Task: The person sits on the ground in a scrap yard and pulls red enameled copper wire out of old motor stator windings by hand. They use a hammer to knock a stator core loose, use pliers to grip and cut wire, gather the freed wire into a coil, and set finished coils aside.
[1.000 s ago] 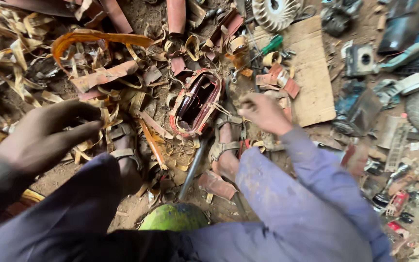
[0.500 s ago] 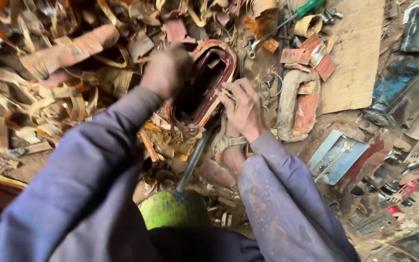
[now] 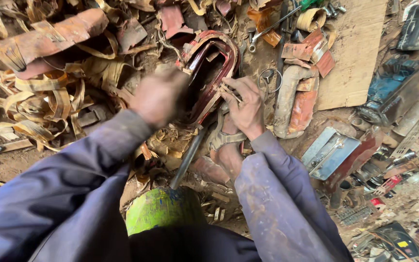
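A dark red, U-shaped wound coil lies on the dirt among scrap. My right hand rests on its right side, fingers pinched on thin pale strips at the coil's edge. My left hand is motion-blurred just left of the coil, its fingers curled; whether it holds anything is hidden by the blur. A grey metal rod runs from a green rounded object near my body up to the coil's lower end. A sandalled foot sits under my right wrist.
Curled tan strips are heaped at left. A rusty pipe piece, a spanner and a cardboard sheet lie right of the coil. Metal casings and small parts crowd the right side.
My left hand swung from the far left over to the coil's top, then dropped back to its left side. My right hand shifted onto the coil's edge. The view moved closer.
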